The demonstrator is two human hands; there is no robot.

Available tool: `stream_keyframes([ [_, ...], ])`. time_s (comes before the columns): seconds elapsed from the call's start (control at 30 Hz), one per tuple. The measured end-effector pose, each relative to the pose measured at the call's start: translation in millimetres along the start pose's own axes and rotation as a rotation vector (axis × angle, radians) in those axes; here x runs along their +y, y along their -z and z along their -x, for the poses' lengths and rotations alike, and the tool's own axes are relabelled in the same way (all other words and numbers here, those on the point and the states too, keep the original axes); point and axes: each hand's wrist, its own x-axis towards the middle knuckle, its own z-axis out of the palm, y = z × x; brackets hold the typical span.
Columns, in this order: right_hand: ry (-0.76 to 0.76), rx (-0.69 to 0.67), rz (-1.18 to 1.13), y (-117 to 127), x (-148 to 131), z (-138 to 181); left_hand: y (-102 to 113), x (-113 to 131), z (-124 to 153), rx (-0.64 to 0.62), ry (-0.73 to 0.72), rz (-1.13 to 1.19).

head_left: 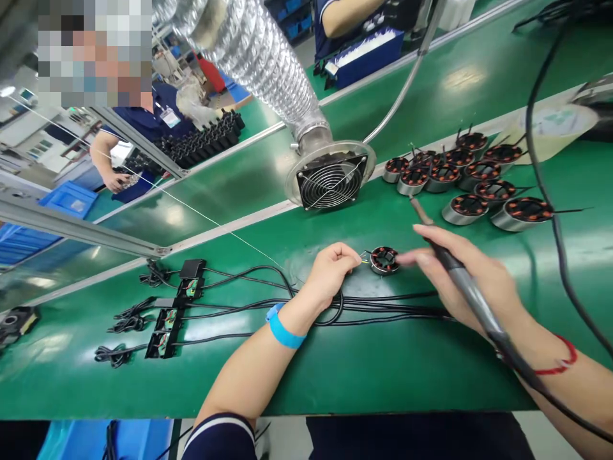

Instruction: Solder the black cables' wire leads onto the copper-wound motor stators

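A small round motor stator (384, 259) with copper windings lies on the green mat (364, 364). My left hand (330, 271), blue strap on the wrist, pinches thin wires at the stator's left side. My right hand (467, 275) holds a soldering iron (447, 259) like a pen, its tip pointing up and away from the stator, while its fingertips reach toward the stator's right edge. Black cables (383, 305) run under both hands.
Several more stators (472, 179) stand in a group at the right rear. A fume extractor fan (329, 182) on a silver duct sits behind the work spot. Black boxes with cables (170, 313) lie at the left. Other people work at the benches behind.
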Motion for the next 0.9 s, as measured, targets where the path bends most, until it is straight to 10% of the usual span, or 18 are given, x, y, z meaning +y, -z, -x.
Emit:
stream_keyframes([
  [0.3, 0.249, 0.042, -0.099, 13.5, -3.0, 1.6, -5.7, -1.5, 5.1, 0.028, 0.036, 0.001],
  [0.9, 0.286, 0.012, -0.084, 11.2, -9.0, -1.8, -5.5, -2.9, 5.8, 0.042, 0.029, 0.008],
])
